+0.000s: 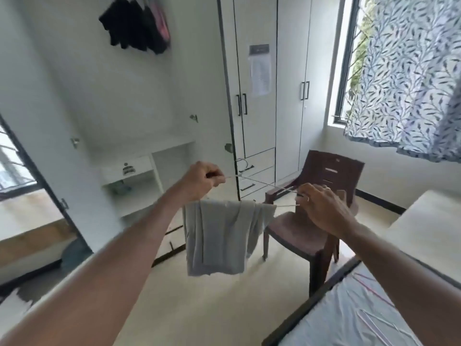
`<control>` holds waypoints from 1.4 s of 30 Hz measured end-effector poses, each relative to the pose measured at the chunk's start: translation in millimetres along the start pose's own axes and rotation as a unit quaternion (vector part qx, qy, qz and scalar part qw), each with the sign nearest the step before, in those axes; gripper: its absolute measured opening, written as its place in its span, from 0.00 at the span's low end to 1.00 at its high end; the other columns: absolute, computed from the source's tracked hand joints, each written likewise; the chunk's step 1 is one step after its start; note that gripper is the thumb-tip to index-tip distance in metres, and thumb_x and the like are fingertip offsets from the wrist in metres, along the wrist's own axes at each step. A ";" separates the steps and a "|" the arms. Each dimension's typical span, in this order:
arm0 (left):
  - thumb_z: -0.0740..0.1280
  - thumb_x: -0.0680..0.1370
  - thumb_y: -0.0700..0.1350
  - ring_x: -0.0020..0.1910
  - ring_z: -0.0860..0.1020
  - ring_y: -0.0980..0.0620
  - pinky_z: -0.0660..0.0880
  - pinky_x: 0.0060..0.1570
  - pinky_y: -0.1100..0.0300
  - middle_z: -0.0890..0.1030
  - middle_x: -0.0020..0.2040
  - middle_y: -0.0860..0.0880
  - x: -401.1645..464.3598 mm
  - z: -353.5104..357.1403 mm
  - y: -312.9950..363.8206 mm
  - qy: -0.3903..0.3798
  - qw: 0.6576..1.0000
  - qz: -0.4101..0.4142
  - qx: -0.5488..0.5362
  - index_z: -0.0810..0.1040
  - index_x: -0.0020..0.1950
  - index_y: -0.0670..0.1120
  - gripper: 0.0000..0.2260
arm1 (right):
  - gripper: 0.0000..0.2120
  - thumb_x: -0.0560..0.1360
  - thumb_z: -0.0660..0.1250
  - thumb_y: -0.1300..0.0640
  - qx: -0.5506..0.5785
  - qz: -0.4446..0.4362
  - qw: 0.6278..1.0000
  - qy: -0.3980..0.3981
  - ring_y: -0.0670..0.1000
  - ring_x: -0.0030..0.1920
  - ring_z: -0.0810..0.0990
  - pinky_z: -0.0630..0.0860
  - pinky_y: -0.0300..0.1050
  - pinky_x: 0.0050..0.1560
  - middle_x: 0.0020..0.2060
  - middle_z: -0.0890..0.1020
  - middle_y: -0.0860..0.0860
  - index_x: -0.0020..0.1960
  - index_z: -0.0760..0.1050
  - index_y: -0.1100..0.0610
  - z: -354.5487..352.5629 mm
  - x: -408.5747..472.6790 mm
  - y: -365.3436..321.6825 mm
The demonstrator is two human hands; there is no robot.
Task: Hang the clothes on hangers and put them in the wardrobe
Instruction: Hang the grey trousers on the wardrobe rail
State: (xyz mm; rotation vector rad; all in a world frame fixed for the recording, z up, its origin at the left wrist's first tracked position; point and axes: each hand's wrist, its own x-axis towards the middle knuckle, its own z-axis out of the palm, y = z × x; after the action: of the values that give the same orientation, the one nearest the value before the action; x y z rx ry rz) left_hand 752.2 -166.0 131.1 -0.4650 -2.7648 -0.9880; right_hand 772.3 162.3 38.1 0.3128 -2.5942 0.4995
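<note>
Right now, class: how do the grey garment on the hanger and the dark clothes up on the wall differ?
The grey garment is pale and draped over a wire hanger held in both hands; the dark clothes are black and hang high on the wall, untouched. Both hang freely outside the closed wardrobe.

You see a plain grey garment (219, 236), a dark brown chair (316, 221), a white wardrobe (264, 78), and a white curtain (409, 78) patterned with dark leaves.

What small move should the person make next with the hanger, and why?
Probably carry the hanger up to the open wardrobe at left: the grey garment already drapes over its lower bar, the left hand and right hand grip its ends, and dark clothes hang there.
</note>
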 end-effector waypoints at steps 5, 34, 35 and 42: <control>0.73 0.76 0.38 0.29 0.73 0.65 0.66 0.34 0.74 0.79 0.32 0.54 27.8 -128.8 -42.7 0.056 0.997 0.039 0.031 0.83 0.41 0.47 0.06 | 0.20 0.82 0.51 0.40 0.033 -0.115 0.992 0.036 0.50 0.26 0.72 0.65 0.42 0.32 0.27 0.71 0.43 0.42 0.68 0.52 6.6 85.5 -102.9; 0.75 0.73 0.50 0.52 0.75 0.50 0.74 0.56 0.48 0.75 0.47 0.54 238.7 -414.0 -289.3 0.245 0.925 -0.007 0.291 0.79 0.48 0.50 0.09 | 0.19 0.82 0.64 0.48 0.037 -0.226 0.928 0.292 0.55 0.23 0.67 0.67 0.43 0.29 0.24 0.66 0.48 0.37 0.74 0.58 61.1 529.6 -377.4; 0.75 0.73 0.50 0.51 0.74 0.51 0.74 0.57 0.48 0.74 0.46 0.54 256.7 -421.8 -297.0 0.243 0.924 -0.008 0.294 0.80 0.50 0.49 0.09 | 0.19 0.82 0.64 0.49 0.041 -0.220 0.930 0.292 0.57 0.25 0.69 0.68 0.45 0.31 0.25 0.68 0.50 0.38 0.74 0.59 65.3 551.6 -383.0; 0.65 0.79 0.47 0.48 0.79 0.49 0.77 0.53 0.52 0.78 0.45 0.56 367.9 -485.8 -343.0 0.248 0.929 -0.039 0.272 0.75 0.42 0.58 0.07 | 0.17 0.84 0.60 0.48 0.044 -0.213 0.936 0.275 0.61 0.37 0.77 0.73 0.50 0.37 0.32 0.72 0.53 0.46 0.78 0.60 83.7 688.4 -431.5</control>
State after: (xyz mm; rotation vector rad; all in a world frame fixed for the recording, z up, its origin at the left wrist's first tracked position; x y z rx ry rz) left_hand 315.0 -642.4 397.3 -0.0101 -2.4395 -0.2541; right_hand 276.6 -351.8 434.5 0.6469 -1.8936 0.4642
